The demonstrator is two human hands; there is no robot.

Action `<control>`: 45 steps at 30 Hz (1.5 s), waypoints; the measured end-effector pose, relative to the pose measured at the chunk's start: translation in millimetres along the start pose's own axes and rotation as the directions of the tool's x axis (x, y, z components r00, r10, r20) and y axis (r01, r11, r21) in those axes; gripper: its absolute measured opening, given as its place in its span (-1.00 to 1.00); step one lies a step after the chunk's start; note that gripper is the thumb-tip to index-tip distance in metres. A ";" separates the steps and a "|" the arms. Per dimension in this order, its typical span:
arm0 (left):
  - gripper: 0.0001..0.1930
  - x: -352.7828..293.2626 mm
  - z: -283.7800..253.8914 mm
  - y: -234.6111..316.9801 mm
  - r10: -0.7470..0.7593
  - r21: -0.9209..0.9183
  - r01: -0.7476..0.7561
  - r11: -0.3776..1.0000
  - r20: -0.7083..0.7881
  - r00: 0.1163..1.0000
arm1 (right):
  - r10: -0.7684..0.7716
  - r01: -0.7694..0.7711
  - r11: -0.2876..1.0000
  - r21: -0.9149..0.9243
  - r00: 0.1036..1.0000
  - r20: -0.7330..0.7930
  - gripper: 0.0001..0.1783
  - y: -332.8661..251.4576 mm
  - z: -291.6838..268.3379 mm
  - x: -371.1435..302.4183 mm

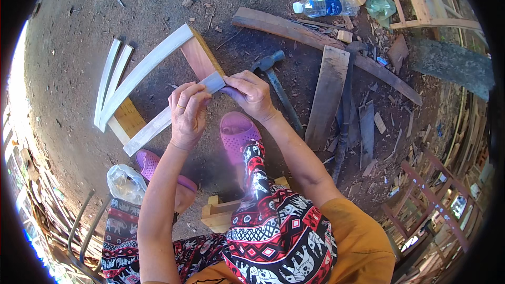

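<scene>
A frame of pale wooden slats and short boards lies on the ground in front of me. My left hand (188, 110) has its fingers closed round the near slat (152, 130), close to that slat's right end; a ring shows on one finger. At the corner where the near slat meets a reddish-brown board (202, 58), my right hand (248, 92) is closed in a pinch. Whatever its fingertips hold there is too small to make out. The far slat (144, 68) runs to the other end board (126, 118). A hammer (279, 81) rests just right of my right hand.
Two loose thin slats (109, 81) lie left of the frame. Rightward are a long dark beam (294, 31), a grey plank (327, 100), a water bottle (329, 6) and wood scraps. Near my pink clogs (236, 131) are a plastic bag (126, 183) and a small wooden stool (218, 215).
</scene>
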State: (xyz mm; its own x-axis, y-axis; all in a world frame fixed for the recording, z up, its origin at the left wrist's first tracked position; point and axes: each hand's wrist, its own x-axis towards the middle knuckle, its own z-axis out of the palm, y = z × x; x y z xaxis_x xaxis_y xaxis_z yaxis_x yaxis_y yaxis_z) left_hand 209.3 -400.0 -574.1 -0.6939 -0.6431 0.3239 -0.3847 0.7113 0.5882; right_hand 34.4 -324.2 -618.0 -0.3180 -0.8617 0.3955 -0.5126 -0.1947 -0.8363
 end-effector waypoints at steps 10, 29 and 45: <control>-0.73 1.0 -3.2 0.6 0.002 0.006 -0.003 1.000 0.017 1.000 | -0.002 0.002 1.000 -0.013 1.000 -0.007 -0.67 -0.9 1.6 -0.1; -0.79 -3.3 -0.8 -3.3 -0.106 -0.024 0.106 0.994 0.016 0.994 | -0.003 0.004 0.999 -0.036 0.999 0.036 -0.65 -0.7 -1.1 -0.1; -0.82 0.7 -2.6 1.1 -0.100 0.008 0.100 0.995 -0.005 0.995 | -0.029 0.029 0.998 -0.061 1.000 -0.001 -0.65 -1.9 1.0 1.2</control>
State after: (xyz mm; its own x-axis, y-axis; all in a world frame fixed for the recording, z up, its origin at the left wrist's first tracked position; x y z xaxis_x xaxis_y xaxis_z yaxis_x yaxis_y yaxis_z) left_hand 210.0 -400.4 -571.4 -0.6491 -0.7122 0.2674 -0.4570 0.6461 0.6113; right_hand 35.9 -325.4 -616.3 -0.3033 -0.8553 0.4201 -0.5695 -0.1908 -0.7995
